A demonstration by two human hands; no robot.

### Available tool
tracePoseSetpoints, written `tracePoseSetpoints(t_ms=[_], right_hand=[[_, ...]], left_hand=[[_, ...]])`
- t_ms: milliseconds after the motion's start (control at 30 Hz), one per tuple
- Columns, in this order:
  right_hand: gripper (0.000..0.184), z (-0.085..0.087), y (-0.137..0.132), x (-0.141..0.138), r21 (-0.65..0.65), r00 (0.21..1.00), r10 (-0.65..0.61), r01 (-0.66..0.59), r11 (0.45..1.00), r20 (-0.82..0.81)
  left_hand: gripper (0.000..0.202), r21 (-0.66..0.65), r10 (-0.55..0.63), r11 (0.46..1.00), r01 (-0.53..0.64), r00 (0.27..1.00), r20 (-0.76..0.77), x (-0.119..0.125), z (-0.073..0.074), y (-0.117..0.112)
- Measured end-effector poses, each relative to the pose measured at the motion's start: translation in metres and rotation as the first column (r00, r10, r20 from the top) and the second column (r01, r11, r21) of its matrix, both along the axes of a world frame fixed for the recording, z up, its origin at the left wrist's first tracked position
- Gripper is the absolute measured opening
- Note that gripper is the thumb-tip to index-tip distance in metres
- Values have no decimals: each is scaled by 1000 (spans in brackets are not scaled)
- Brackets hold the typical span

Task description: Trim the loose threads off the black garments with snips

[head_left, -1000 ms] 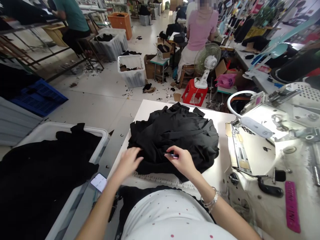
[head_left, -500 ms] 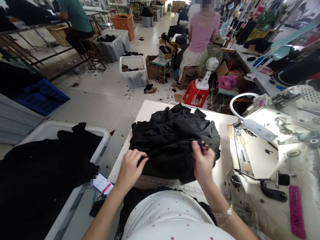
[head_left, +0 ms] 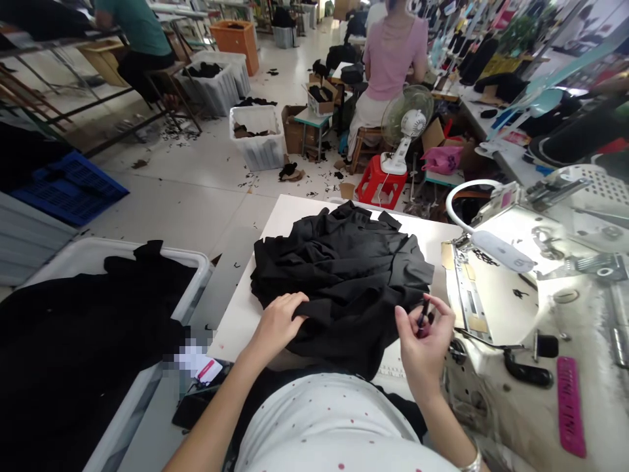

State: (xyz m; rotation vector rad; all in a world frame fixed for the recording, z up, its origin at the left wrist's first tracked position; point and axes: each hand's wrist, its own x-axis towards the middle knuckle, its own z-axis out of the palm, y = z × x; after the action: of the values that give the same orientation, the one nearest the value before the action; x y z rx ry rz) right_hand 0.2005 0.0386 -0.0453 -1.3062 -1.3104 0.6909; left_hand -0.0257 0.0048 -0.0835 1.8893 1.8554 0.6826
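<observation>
A pile of black fabric pieces (head_left: 344, 269) lies on the white work table (head_left: 289, 216) in front of me. My left hand (head_left: 278, 322) is closed on the near left edge of the top black piece. My right hand (head_left: 425, 331) hovers by the pile's right edge, fingers pinched round a small dark tool (head_left: 423, 313), perhaps thread snips. The top piece hangs over the table's near edge toward my lap.
A sewing machine (head_left: 550, 288) with a lit gooseneck lamp (head_left: 498, 249) stands on the right. A white bin (head_left: 162, 262) full of black fabric sits at my left, a phone (head_left: 196, 400) beside it. Ahead, seated people work among crates, a fan (head_left: 407, 124) and a red stool (head_left: 381, 187).
My right hand moved from the middle of the pile to its right edge and drew back with the small tool. My left hand slid right and gripped the fabric's near edge.
</observation>
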Motion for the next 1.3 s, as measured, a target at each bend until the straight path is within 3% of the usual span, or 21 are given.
tracePoseSetpoints(t_ms=[133,233,400,533,633,733,833,933,1000,1100,1167,1233,1300], right_hand=[[9,1,-5,-18,-27,928,314,-315,949,202],[13,-7,-5,-30,-92,815,528,-522,848,239],[16,-30,-9,-35,-209,777,602,-568,796,183],[15,-36,-14,-29,-210,748,645,-613,762,159],[13,-33,-15,-28,-209,748,660,-636,743,72],[16,-28,-14,-27,-232,737,675,-657,717,-1],[19,-25,-12,-26,-256,737,676,-657,709,-19],[18,-22,-9,-25,-228,685,728,-704,673,34],[15,-22,-9,-26,-179,690,717,-697,695,95],[5,-22,-13,-26,-78,805,569,-564,822,170],[10,-23,-16,-25,4,869,461,-469,883,181],[11,-25,-18,-25,52,885,429,-444,895,178],[10,-28,-18,-26,20,851,490,-502,865,188]], left_hand=[[12,106,3,994,-16,993,122,5,11,-11],[16,199,15,978,-58,978,209,11,21,-20],[16,165,175,953,-253,908,381,22,40,-33],[19,38,282,936,-350,810,514,31,48,-39],[21,-42,283,951,-307,803,524,36,45,-36],[24,-23,270,957,-290,855,444,36,42,-33],[32,38,124,989,-143,941,314,36,43,-33],[23,78,6,996,-30,958,285,41,46,-33],[7,119,49,988,-95,938,343,45,45,-31],[7,162,142,960,-228,897,419,50,45,-26],[6,166,172,948,-272,876,451,51,46,-24],[5,164,174,946,-279,865,471,51,47,-23],[4,161,159,952,-260,871,464,52,48,-23]])
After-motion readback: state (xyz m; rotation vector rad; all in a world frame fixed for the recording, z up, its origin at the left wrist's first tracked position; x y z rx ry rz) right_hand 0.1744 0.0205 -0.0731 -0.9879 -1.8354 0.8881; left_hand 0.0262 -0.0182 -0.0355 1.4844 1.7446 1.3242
